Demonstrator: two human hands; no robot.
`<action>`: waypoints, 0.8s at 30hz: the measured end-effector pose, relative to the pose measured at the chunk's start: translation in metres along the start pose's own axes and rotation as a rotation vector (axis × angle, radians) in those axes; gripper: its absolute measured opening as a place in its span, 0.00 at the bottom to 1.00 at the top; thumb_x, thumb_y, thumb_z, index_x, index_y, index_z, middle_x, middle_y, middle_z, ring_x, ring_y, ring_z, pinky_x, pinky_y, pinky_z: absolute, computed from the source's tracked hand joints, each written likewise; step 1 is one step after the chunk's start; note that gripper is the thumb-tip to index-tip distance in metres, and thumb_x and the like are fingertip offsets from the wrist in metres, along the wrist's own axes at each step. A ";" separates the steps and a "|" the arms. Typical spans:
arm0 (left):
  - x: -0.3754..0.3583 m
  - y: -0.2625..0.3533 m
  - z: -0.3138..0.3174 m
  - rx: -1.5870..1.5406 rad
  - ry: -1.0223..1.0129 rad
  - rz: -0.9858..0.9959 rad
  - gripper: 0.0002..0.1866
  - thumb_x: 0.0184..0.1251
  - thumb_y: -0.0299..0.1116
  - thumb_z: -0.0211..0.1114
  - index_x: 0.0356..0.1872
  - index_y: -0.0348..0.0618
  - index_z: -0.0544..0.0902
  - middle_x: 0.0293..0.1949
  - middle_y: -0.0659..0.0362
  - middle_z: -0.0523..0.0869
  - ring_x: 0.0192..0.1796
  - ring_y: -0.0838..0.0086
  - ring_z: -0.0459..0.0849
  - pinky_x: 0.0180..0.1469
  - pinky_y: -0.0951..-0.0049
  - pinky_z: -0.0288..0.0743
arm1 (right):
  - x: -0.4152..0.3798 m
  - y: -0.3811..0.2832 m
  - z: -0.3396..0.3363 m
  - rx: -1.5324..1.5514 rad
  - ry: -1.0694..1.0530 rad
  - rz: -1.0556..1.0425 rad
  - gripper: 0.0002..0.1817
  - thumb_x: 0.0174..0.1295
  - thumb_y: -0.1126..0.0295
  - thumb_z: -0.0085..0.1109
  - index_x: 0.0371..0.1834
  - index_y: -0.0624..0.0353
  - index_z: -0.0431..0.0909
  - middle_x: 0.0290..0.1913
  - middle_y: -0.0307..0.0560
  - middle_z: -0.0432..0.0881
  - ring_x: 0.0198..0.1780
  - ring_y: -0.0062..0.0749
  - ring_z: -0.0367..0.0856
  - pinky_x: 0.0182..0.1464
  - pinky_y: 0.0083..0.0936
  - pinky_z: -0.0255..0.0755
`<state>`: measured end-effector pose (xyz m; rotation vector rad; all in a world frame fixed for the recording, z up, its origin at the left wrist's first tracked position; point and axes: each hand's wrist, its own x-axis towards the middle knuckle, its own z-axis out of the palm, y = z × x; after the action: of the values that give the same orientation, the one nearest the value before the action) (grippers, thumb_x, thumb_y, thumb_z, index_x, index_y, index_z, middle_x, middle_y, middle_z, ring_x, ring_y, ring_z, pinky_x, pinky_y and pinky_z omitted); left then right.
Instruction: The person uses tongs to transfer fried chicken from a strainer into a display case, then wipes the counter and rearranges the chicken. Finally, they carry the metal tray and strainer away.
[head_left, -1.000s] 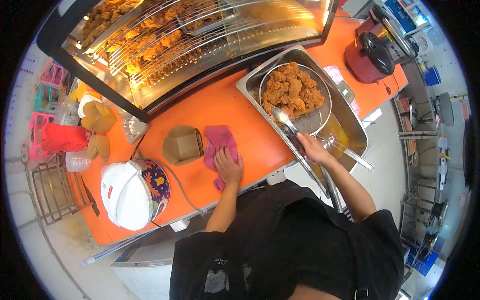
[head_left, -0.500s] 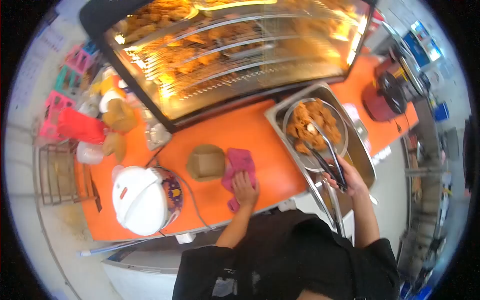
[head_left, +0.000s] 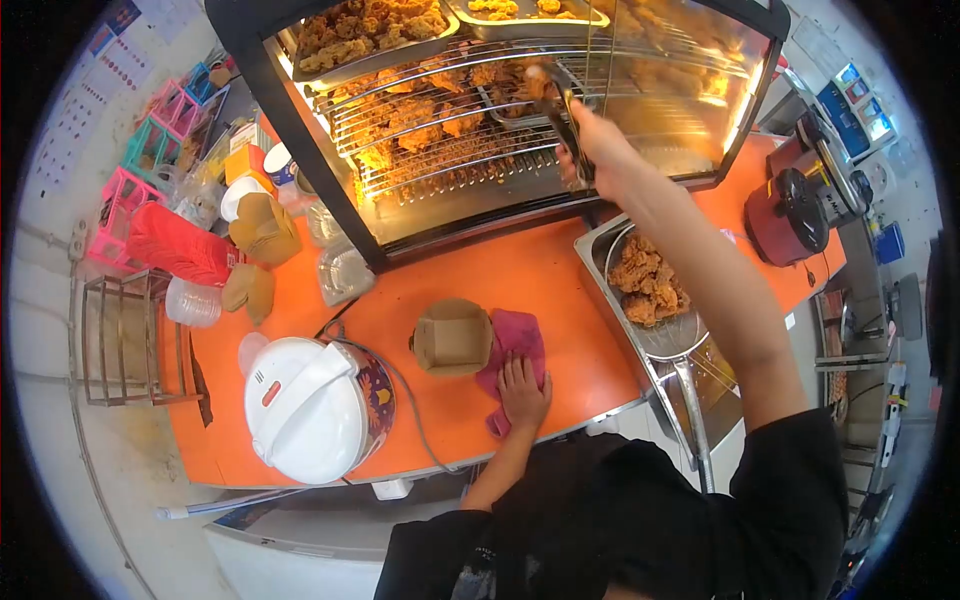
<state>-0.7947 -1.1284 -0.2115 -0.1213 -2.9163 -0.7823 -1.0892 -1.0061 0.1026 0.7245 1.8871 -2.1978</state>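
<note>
My left hand (head_left: pixel 525 392) lies on a crumpled pink cloth (head_left: pixel 518 335), fingers stretched out flat. Just left of the cloth stands an open brown cardboard box (head_left: pixel 452 338). Reaching up to the warming cabinet (head_left: pixel 480 220), my right hand (head_left: pixel 595 150) is closed around dark-handled tongs (head_left: pixel 566 125). The tongs' tips are blurred, with a brownish lump at them, in front of a small metal tray on the rack. Below my right forearm, fried chicken pieces (head_left: pixel 648 285) sit in a round strainer (head_left: pixel 690 338) over a steel pan (head_left: pixel 598 262); the forearm hides part of them.
A white rice cooker (head_left: pixel 310 408) with a cord stands at the left front of the orange counter (head_left: pixel 400 420). Behind it are clear plastic containers (head_left: pixel 343 273) and a red package (head_left: pixel 180 245). A dark red cooker (head_left: pixel 785 220) stands at the right.
My right hand has lifted the tongs from the chicken in the strainer, up and left to the cabinet. My left hand stays on the cloth. The view has shifted slightly.
</note>
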 end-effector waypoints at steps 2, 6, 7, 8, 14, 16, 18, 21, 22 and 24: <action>0.001 -0.001 0.003 -0.007 0.011 0.003 0.27 0.65 0.45 0.60 0.56 0.32 0.75 0.61 0.44 0.74 0.69 0.53 0.67 0.70 0.50 0.59 | 0.043 -0.007 0.012 -0.136 0.122 -0.059 0.20 0.73 0.49 0.46 0.38 0.56 0.71 0.27 0.45 0.74 0.20 0.26 0.70 0.20 0.25 0.68; 0.001 -0.004 0.002 -0.041 0.049 0.017 0.26 0.64 0.44 0.60 0.55 0.32 0.75 0.60 0.44 0.75 0.69 0.53 0.68 0.68 0.49 0.61 | 0.152 -0.016 0.029 -0.408 0.308 -0.211 0.25 0.73 0.48 0.42 0.39 0.62 0.75 0.33 0.50 0.79 0.26 0.36 0.76 0.27 0.36 0.71; 0.001 -0.003 0.001 -0.042 0.058 0.008 0.26 0.64 0.44 0.60 0.55 0.32 0.75 0.60 0.44 0.75 0.69 0.53 0.68 0.68 0.49 0.61 | 0.172 -0.021 0.032 -0.654 0.438 -0.236 0.27 0.72 0.47 0.40 0.41 0.64 0.77 0.38 0.53 0.81 0.31 0.40 0.81 0.32 0.39 0.75; 0.000 -0.004 -0.001 -0.048 0.049 0.010 0.26 0.64 0.44 0.61 0.55 0.32 0.75 0.60 0.44 0.75 0.68 0.53 0.69 0.68 0.49 0.62 | 0.179 -0.026 0.037 -0.655 0.430 -0.245 0.27 0.72 0.47 0.40 0.41 0.64 0.77 0.38 0.53 0.81 0.31 0.40 0.81 0.32 0.39 0.75; 0.005 -0.006 0.002 -0.079 0.092 0.020 0.25 0.63 0.43 0.62 0.53 0.33 0.76 0.58 0.44 0.76 0.66 0.52 0.70 0.67 0.49 0.63 | 0.196 -0.044 0.050 -1.784 0.145 -0.481 0.26 0.66 0.51 0.45 0.58 0.57 0.79 0.60 0.56 0.79 0.61 0.52 0.77 0.62 0.42 0.71; 0.002 -0.006 0.002 -0.093 0.111 0.021 0.25 0.61 0.42 0.64 0.53 0.33 0.76 0.57 0.43 0.76 0.65 0.51 0.71 0.67 0.49 0.63 | 0.189 -0.045 0.043 -1.948 0.074 -0.567 0.22 0.63 0.58 0.51 0.55 0.56 0.81 0.58 0.57 0.80 0.58 0.52 0.80 0.58 0.42 0.74; 0.002 -0.007 0.004 -0.076 0.118 0.021 0.25 0.61 0.42 0.64 0.53 0.33 0.76 0.57 0.44 0.76 0.65 0.51 0.71 0.66 0.49 0.64 | 0.142 -0.056 0.042 -2.022 0.067 -0.371 0.20 0.60 0.66 0.54 0.54 0.62 0.79 0.55 0.60 0.81 0.55 0.50 0.82 0.53 0.41 0.78; 0.003 -0.006 0.004 -0.070 0.104 0.026 0.25 0.61 0.42 0.64 0.53 0.33 0.76 0.57 0.43 0.76 0.65 0.50 0.71 0.66 0.49 0.64 | 0.110 -0.035 0.019 -1.774 0.214 -0.531 0.20 0.57 0.73 0.56 0.53 0.70 0.75 0.51 0.67 0.81 0.54 0.53 0.82 0.51 0.42 0.78; 0.005 -0.006 0.003 -0.070 0.103 0.040 0.25 0.61 0.42 0.64 0.53 0.33 0.76 0.57 0.43 0.76 0.65 0.50 0.71 0.66 0.49 0.64 | 0.087 -0.026 0.012 -1.652 0.185 -0.558 0.20 0.56 0.74 0.55 0.52 0.72 0.74 0.51 0.69 0.80 0.54 0.55 0.81 0.52 0.43 0.77; 0.003 -0.003 0.000 -0.060 0.101 0.021 0.25 0.63 0.42 0.63 0.53 0.32 0.76 0.58 0.43 0.77 0.66 0.52 0.71 0.67 0.50 0.63 | 0.052 0.008 -0.021 -1.486 0.191 -0.749 0.26 0.61 0.71 0.53 0.62 0.74 0.66 0.44 0.72 0.81 0.49 0.65 0.80 0.49 0.47 0.75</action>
<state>-0.7980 -1.1310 -0.2129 -0.1134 -2.7932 -0.8478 -1.1254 -0.9771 0.0702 -0.1214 3.2994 -0.2697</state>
